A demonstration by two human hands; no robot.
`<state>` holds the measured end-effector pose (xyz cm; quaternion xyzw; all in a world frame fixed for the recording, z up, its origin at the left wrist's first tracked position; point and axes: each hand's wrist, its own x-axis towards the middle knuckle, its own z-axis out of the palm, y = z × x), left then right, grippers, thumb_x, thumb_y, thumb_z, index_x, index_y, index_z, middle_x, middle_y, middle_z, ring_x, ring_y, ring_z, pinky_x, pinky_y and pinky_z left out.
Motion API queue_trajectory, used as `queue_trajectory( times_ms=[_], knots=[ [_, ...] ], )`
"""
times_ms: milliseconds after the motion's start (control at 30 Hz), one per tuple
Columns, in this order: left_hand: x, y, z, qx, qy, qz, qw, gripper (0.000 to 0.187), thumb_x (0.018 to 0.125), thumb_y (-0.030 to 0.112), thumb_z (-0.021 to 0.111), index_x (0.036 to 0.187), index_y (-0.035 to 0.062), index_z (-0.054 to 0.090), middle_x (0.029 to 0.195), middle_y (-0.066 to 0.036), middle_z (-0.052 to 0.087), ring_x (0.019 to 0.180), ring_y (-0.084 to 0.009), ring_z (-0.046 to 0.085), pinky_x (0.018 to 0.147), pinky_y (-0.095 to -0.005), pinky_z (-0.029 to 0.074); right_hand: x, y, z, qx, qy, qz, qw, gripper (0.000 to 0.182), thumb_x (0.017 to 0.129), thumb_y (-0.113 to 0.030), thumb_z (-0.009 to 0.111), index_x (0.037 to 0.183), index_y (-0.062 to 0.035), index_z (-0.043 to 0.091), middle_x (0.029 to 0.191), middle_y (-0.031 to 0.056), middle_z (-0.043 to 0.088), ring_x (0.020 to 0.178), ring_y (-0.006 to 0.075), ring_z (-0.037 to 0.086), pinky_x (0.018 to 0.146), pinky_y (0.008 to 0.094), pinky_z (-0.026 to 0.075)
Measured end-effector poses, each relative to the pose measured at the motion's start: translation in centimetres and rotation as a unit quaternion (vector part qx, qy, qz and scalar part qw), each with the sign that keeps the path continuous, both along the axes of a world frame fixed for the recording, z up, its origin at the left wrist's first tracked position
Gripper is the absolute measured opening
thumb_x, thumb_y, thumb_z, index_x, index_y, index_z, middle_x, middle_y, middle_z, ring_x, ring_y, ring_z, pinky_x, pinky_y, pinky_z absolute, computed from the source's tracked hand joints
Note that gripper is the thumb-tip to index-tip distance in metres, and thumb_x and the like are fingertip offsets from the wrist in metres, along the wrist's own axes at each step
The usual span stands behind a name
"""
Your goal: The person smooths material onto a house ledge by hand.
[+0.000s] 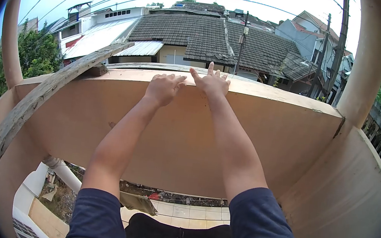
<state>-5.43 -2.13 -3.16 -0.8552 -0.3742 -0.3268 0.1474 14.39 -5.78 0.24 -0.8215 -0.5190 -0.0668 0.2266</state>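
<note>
Both arms stretch forward to the top of a peach-painted concrete wall [269, 93]. My left hand [164, 88] lies on the top edge, palm down, its fingers apart and pointing forward and right. Just right of it, my right hand [211, 82] rests on the same edge with its fingers spread and one pointing up. Neither hand appears to hold anything. The two hands are close together, near the middle of the wall's top.
A long weathered wooden plank [57, 81] leans over the wall at left, a small wooden block [96, 70] beside it. Round columns [365, 59] stand at both ends. Below are a tiled floor [188, 212] and a white pipe [65, 175]. Tiled roofs [173, 29] and overhead wires lie beyond.
</note>
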Motion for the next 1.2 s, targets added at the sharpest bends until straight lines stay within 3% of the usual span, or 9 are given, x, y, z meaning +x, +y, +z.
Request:
queue_trajectory(
  times_ms=[67, 133, 300, 533, 733, 867, 933, 1000, 1200],
  knots=[
    [1.5, -0.5, -0.7, 0.089, 0.02, -0.179, 0.98, 0.044, 0.11, 0.038, 0.053, 0.148, 0.0186, 0.061, 0.124, -0.011, 0.076, 0.113, -0.0318, 0.071, 0.101, -0.0491, 0.053, -0.1, 0.1, -0.3, 0.001, -0.005, -0.001, 1.0, 0.11, 0.089, -0.096, 0.023, 0.172, -0.0239, 0.012, 0.172, 0.0153, 0.033, 0.16, 0.0395, 0.025, 0.128, 0.0516, 0.025],
    [1.0, -0.8, -0.2, 0.055, 0.036, -0.162, 0.985, 0.042, 0.108, 0.03, 0.058, 0.147, 0.0156, 0.061, 0.136, -0.011, 0.071, 0.121, -0.0307, 0.068, 0.104, -0.046, 0.053, 0.3, 0.0, -0.3, 0.013, 0.006, 0.007, 1.0, 0.111, 0.089, -0.095, 0.024, 0.172, -0.024, 0.01, 0.172, 0.0152, 0.033, 0.16, 0.0392, 0.026, 0.128, 0.0514, 0.025],
    [-2.0, 2.2, 1.6, -0.149, -0.002, 0.036, 0.988, 0.058, 0.113, 0.052, 0.033, 0.141, 0.0128, 0.065, 0.145, -0.009, 0.065, 0.13, -0.0295, 0.063, 0.114, -0.0456, 0.046, -0.1, -0.2, -0.2, 0.018, -0.001, -0.005, 1.0, 0.11, 0.09, -0.095, 0.024, 0.172, -0.0238, 0.008, 0.17, 0.0152, 0.037, 0.16, 0.0382, 0.028, 0.128, 0.0504, 0.026],
    [-0.4, -0.5, 0.4, -0.005, 0.083, 0.052, 0.995, 0.078, 0.109, 0.067, 0.023, 0.144, 0.0084, 0.06, 0.148, -0.012, 0.063, 0.137, -0.03, 0.057, 0.117, -0.0476, 0.041, -0.1, -0.4, -0.2, 0.012, -0.011, -0.008, 1.0, 0.108, 0.092, -0.092, 0.025, 0.172, -0.0222, 0.01, 0.169, 0.0157, 0.038, 0.159, 0.0381, 0.03, 0.127, 0.0501, 0.026],
    [-2.9, 1.9, 3.3, -0.218, 0.036, 0.072, 0.973, 0.097, 0.103, 0.08, 0.014, 0.147, 0.0067, 0.059, 0.144, -0.017, 0.065, 0.137, -0.0357, 0.058, 0.118, -0.0478, 0.042, -0.3, -0.5, -0.3, 0.039, -0.006, -0.004, 0.999, 0.107, 0.093, -0.091, 0.026, 0.172, -0.0216, 0.01, 0.168, 0.0164, 0.04, 0.158, 0.0383, 0.033, 0.126, 0.0508, 0.028],
    [-0.5, 0.2, 3.8, -0.125, 0.192, 0.194, 0.954, 0.104, 0.097, 0.088, 0.011, 0.142, 0.0107, 0.065, 0.133, -0.017, 0.071, 0.131, -0.0318, 0.063, 0.12, -0.0467, 0.04, -0.3, -0.2, -0.6, 0.035, -0.015, -0.008, 0.999, 0.107, 0.093, -0.091, 0.028, 0.172, -0.0216, 0.01, 0.167, 0.0164, 0.042, 0.157, 0.0381, 0.033, 0.126, 0.0516, 0.029],
    [-0.9, -0.3, 5.2, -0.13, 0.18, 0.174, 0.959, 0.105, 0.097, 0.088, 0.013, 0.135, 0.0082, 0.07, 0.129, -0.021, 0.072, 0.128, -0.0317, 0.065, 0.117, -0.0461, 0.043, -0.1, -0.4, -0.1, 0.042, -0.012, -0.011, 0.999, 0.107, 0.093, -0.091, 0.028, 0.172, -0.0214, 0.011, 0.167, 0.0164, 0.042, 0.157, 0.0382, 0.034, 0.126, 0.0519, 0.029],
    [-1.5, 0.2, 6.8, -0.291, 0.095, 0.141, 0.942, 0.107, 0.097, 0.088, 0.014, 0.126, 0.0043, 0.074, 0.125, -0.023, 0.073, 0.122, -0.0353, 0.067, 0.11, -0.0473, 0.049, -0.3, -0.7, -0.1, 0.032, -0.006, -0.008, 0.999, 0.107, 0.093, -0.09, 0.03, 0.172, -0.0215, 0.011, 0.166, 0.0162, 0.043, 0.157, 0.0381, 0.034, 0.126, 0.0523, 0.029],
    [-0.9, 6.1, 4.9, -0.171, 0.069, 0.173, 0.967, 0.069, 0.109, 0.058, 0.035, 0.13, 0.0039, 0.071, 0.131, -0.019, 0.072, 0.125, -0.0341, 0.068, 0.105, -0.0478, 0.054, -0.4, -0.5, -0.5, 0.05, 0.0, -0.011, 0.999, 0.104, 0.094, -0.088, 0.033, 0.172, -0.0219, 0.013, 0.168, 0.0151, 0.041, 0.157, 0.0378, 0.034, 0.125, 0.0521, 0.031]
  ],
)
